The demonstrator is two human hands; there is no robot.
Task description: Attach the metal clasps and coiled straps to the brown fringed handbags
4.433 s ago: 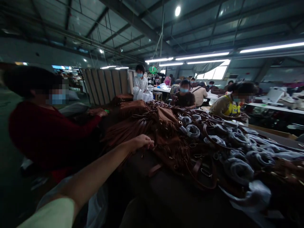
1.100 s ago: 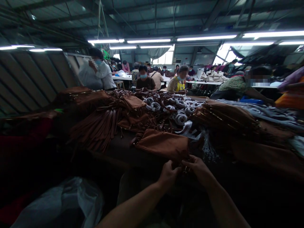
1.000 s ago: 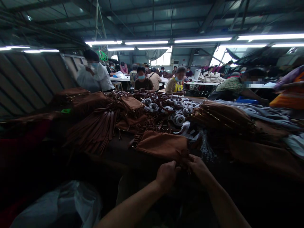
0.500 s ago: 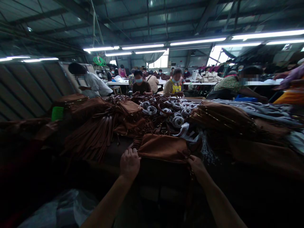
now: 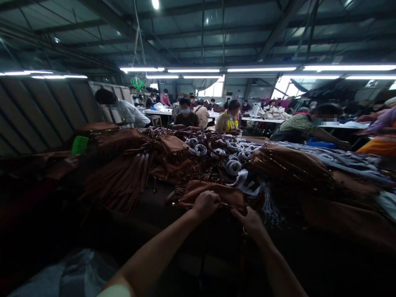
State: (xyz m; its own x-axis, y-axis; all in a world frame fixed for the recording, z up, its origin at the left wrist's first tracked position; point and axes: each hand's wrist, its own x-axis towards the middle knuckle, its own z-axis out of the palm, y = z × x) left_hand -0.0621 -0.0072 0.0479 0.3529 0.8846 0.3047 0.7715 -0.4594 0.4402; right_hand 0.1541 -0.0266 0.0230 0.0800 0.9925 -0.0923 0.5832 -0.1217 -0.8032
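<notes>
A brown bag (image 5: 193, 191) with fringe at its left side lies on the dark table before me. My left hand (image 5: 208, 204) is closed on the bag's near edge, around its middle. Close by on the right, my right hand (image 5: 249, 218) has its fingers pinched at the near right corner of the bag. A metal ring and a dark strap hang below my right hand. The fingertips of both hands are partly hidden in shadow.
Brown strips (image 5: 130, 177) fan out at the left, and wrapped coils (image 5: 232, 166) lie behind the bag. Stacked brown bags (image 5: 287, 163) are at the right. Another person's hand (image 5: 63, 165) is near a green comb-like object (image 5: 80, 145). People work at tables beyond.
My left hand has moved right along the bag's near edge, from its left corner to the middle. My right hand has shifted slightly down and left. The view has tilted up a little.
</notes>
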